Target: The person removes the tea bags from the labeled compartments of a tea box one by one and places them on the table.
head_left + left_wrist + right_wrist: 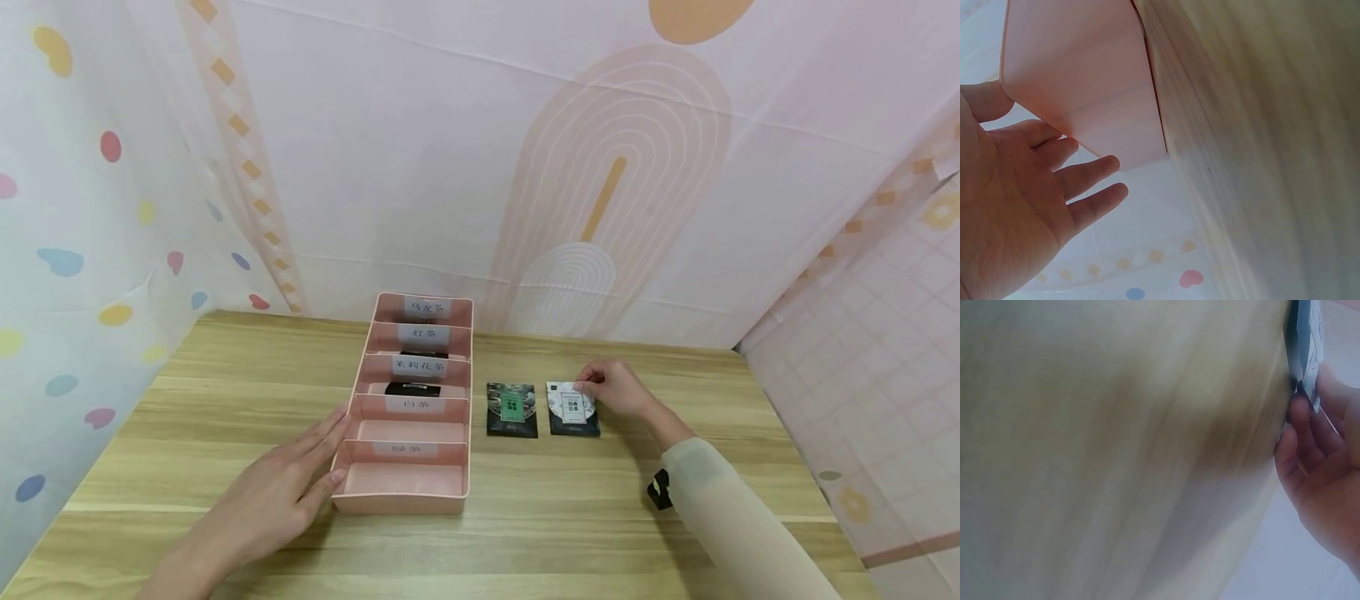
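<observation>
A pink divided box point(399, 505) with paper labels stands left of the middle of the table. Against its near left side rest the fingertips of my left hand point(281, 492), the fingers fairly straight; the left wrist view shows them along the box wall point(1085, 69). My right hand point(618, 392) pinches the upper right corner of a black and white tea sachet point(573, 408) between thumb and fingers. In the right wrist view that sachet point(1311, 350) is seen edge-on. Beside it, towards the box, lies a black and green tea sachet point(512, 408).
Dark sachets point(412, 389) lie in some of the box's rear compartments; the two nearest compartments show bare floors. Patterned cloth point(420, 167) hangs behind the wooden table point(540, 525) and along both sides. A small black object point(659, 490) sits at the right wrist.
</observation>
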`<move>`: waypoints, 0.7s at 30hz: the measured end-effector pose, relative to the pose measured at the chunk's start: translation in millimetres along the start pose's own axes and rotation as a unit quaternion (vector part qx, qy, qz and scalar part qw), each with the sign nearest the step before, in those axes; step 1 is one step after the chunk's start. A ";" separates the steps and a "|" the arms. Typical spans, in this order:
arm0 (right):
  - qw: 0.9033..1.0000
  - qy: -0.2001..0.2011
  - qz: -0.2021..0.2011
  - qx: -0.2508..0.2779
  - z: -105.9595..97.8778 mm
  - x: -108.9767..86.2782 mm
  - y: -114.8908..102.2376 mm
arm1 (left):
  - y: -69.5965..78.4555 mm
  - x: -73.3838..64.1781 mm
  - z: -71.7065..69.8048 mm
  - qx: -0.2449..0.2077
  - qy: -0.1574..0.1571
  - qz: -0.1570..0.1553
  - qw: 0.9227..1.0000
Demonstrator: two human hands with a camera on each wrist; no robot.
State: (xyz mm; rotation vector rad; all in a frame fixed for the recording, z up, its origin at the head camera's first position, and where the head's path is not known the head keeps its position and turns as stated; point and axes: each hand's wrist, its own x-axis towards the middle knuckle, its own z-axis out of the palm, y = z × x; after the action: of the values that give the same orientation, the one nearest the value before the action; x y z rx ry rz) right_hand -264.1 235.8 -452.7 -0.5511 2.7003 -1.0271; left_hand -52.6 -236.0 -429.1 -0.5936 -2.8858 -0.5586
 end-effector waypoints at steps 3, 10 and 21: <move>1.000 -0.001 0.017 -0.007 -0.6 -0.9 -0.7 | 0.7 0.0 0.3 0.000 0.006 0.004 1.000; 1.000 -0.001 0.024 -0.010 -5.6 -1.7 -0.1 | 0.5 -0.1 0.1 -0.004 0.002 0.003 1.000; 0.999 0.033 -0.014 0.017 -21.5 -7.5 -11.5 | 2.2 -0.1 -1.9 -0.005 -0.002 -0.002 1.000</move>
State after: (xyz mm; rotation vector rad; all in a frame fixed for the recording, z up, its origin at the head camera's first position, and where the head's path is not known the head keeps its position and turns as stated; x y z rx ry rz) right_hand -260.9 243.8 -428.7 -0.5601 2.7345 -1.1157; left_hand -51.5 -234.9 -426.6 -0.5907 -2.8910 -0.5740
